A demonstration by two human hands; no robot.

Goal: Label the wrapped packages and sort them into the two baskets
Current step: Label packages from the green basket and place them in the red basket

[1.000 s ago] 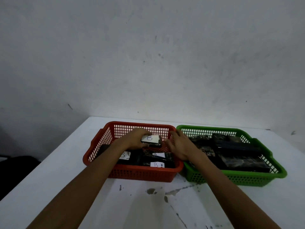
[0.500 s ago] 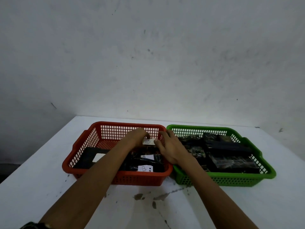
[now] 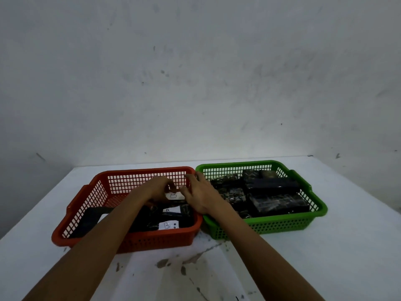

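Over red basket (image 3: pixel 91 198) — left hand (image 3: pixel 157 190) grips B-labelled package (image 3: pixel 174 195), right hand (image 3: pixel 199 196) straight-fingered beside it

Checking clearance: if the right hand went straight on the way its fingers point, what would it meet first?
The right hand would probably meet the red basket at its far wall, near its right corner; depth is unclear.

So the left hand (image 3: pixel 159 189) and right hand (image 3: pixel 199 196) are nudging the black wrapped package with the white "B" label (image 3: pixel 174 195) further back in the red plastic mesh basket (image 3: pixel 143 171), toward 1 o'clock.
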